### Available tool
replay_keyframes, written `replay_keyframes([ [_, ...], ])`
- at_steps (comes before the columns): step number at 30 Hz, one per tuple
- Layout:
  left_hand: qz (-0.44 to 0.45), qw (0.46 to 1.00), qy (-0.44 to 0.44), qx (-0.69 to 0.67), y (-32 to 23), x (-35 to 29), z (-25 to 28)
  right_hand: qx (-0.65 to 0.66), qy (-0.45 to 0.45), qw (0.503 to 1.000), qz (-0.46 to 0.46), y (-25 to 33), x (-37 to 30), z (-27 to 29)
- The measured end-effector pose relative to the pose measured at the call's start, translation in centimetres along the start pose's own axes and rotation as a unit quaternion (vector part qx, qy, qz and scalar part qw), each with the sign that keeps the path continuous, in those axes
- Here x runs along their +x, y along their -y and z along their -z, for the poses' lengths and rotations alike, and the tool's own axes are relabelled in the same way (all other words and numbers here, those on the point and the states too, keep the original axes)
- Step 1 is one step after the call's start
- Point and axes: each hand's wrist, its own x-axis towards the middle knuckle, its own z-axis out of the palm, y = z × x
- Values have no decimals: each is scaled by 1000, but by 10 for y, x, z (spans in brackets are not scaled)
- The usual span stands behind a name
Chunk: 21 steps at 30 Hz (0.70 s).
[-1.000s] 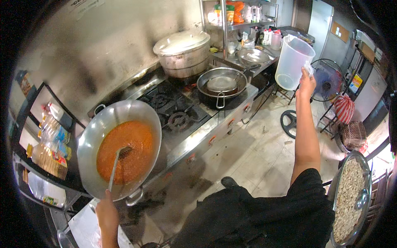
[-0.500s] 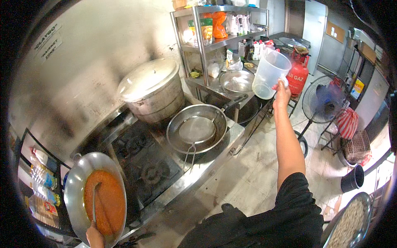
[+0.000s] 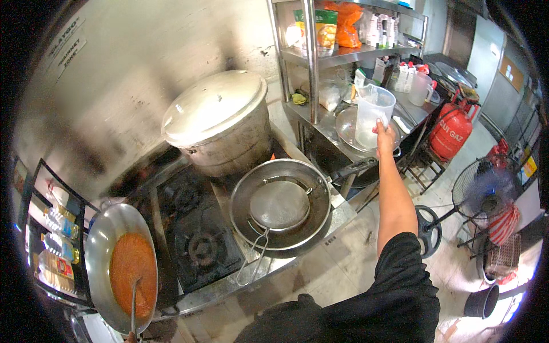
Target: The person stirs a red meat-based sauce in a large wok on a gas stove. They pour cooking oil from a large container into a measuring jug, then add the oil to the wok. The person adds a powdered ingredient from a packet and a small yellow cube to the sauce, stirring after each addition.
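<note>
Arm: right arm stretched far right, right hand [image 3: 385,136] clamped on a clear plastic jug [image 3: 373,116] held over the steel counter [image 3: 320,123].
Left hand: cut off at the near edge below the ladle [image 3: 134,303]; grip could not be told.
Wok [image 3: 97,251]: near left, holding orange sauce [image 3: 132,274].

1. Pretty bright overall, daylight blowing out the lower right corner by the floor.
2. Glare on the steel wall [image 3: 143,86] and pot lid [image 3: 214,106].
3. Heavy fisheye bending, black rim; left edge dim and slightly soft.
</note>
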Motion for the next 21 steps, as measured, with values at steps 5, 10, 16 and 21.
replay_keyframes([
  [5,50,998,27,-6,-14,-20,9,-62,30,997,-29,-56,27,-2],
  [10,132,990,19,-54,-22,-39,14,-424,-11,905,-28,-121,70,20],
  [16,125,990,-64,-24,29,-13,-29,-341,152,926,54,-130,103,59],
  [21,79,987,-114,77,86,54,-85,-297,127,943,77,-130,111,69],
])
